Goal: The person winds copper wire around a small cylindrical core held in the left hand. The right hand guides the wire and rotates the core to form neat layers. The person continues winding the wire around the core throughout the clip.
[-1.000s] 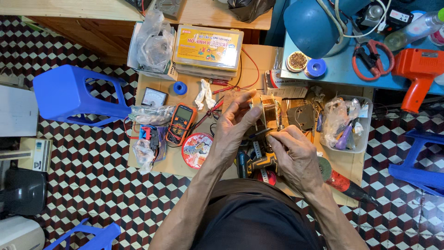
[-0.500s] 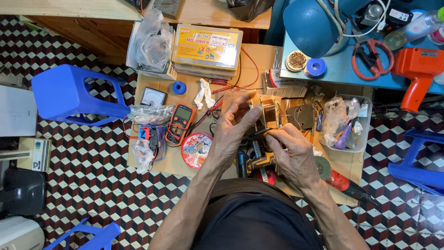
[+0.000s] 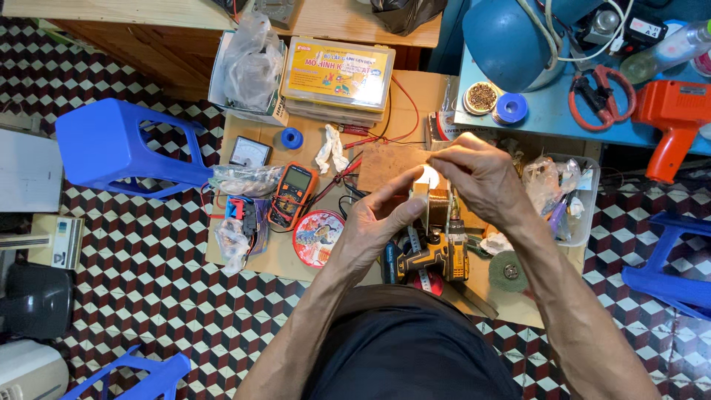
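Note:
My left hand (image 3: 374,222) grips a small copper-wound coil block (image 3: 437,209) from the left and holds it upright over the low wooden table (image 3: 255,259). My right hand (image 3: 481,172) reaches over the top of the block. Its thumb and fingertips pinch a pale bit of tape or paper (image 3: 428,176) at the block's upper edge. Just below the block lies a yellow-and-black cordless drill (image 3: 437,259), partly hidden by my left wrist.
On the table are an orange multimeter (image 3: 292,194), a round red tin (image 3: 318,237), an analog meter (image 3: 250,152), a yellow plastic case (image 3: 337,74) and a clear tub (image 3: 569,200). A blue stool (image 3: 118,144) stands left. An orange power tool (image 3: 670,111) lies on the blue bench.
My right hand has moved away from my body, from beside the coil block to over its top. My left hand has shifted slightly toward me, still holding the block.

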